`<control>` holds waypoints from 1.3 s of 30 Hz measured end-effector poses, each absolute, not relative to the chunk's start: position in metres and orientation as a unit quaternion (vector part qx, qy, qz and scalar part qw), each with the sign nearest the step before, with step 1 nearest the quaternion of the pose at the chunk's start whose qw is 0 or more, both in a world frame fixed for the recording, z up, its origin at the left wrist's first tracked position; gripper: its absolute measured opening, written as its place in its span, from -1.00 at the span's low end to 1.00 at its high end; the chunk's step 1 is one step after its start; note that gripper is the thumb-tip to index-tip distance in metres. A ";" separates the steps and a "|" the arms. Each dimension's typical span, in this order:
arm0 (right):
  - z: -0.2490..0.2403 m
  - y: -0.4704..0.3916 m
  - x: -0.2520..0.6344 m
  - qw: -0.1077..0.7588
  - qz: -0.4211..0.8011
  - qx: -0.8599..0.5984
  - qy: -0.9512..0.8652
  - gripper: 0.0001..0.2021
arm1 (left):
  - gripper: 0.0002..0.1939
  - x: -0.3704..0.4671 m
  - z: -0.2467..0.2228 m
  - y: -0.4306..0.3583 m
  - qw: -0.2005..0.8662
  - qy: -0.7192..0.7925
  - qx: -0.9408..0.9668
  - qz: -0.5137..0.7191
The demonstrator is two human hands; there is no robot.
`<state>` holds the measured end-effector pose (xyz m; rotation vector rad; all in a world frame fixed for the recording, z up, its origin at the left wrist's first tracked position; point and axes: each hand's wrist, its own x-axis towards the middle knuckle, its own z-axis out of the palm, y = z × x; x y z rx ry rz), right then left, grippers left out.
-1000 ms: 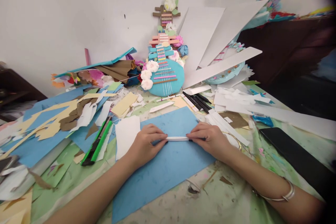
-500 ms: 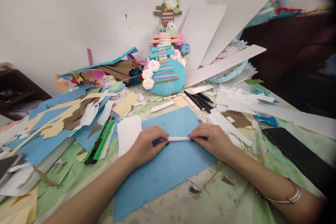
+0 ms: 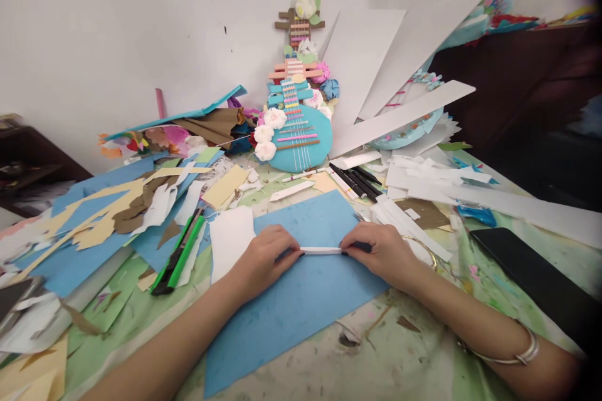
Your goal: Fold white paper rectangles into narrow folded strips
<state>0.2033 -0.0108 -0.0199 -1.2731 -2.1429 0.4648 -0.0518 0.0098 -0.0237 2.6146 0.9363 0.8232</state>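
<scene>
Plain, pale wall point(image 3: 117, 25) is rising behind a cluttered table, whose green cloth point(image 3: 414, 351) is showing around a blue sheet point(image 3: 301, 313). Over the middle of that sheet, a slim white strip point(image 3: 321, 251) is stretching between two bare hands. The left hand point(image 3: 268, 258) is pinching one end between thumb and fingers, and the right hand point(image 3: 380, 252) is gripping the other end likewise. Just left of the sheet, a white paper piece point(image 3: 230, 239) is lying flat; farther left of it, a green-and-black cutter point(image 3: 181, 250) is resting near paper scraps. Beyond the sheet's far edge, a turquoise lute-shaped craft piece point(image 3: 320, 128) is standing upright, and black pens point(image 3: 355, 180) are lying near the sheet's far corner. Well right of the sheet, a flat black object point(image 3: 527, 282) is lying, while a silver bangle point(image 3: 522, 359) is circling the right forearm.
</scene>
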 end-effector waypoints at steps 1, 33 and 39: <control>-0.019 -0.011 0.203 0.296 0.176 -0.481 -0.806 -0.85 | -0.89 -0.052 -0.024 0.010 0.118 0.325 0.893 0.288; -0.005 -0.029 0.182 0.272 0.215 -0.407 -0.845 -0.85 | -0.80 -0.030 -0.019 -0.008 0.213 0.287 0.873 0.333; 0.000 -0.037 0.175 0.304 0.248 -0.403 -0.826 -0.85 | -0.84 -0.022 -0.014 -0.019 0.300 0.339 0.838 0.304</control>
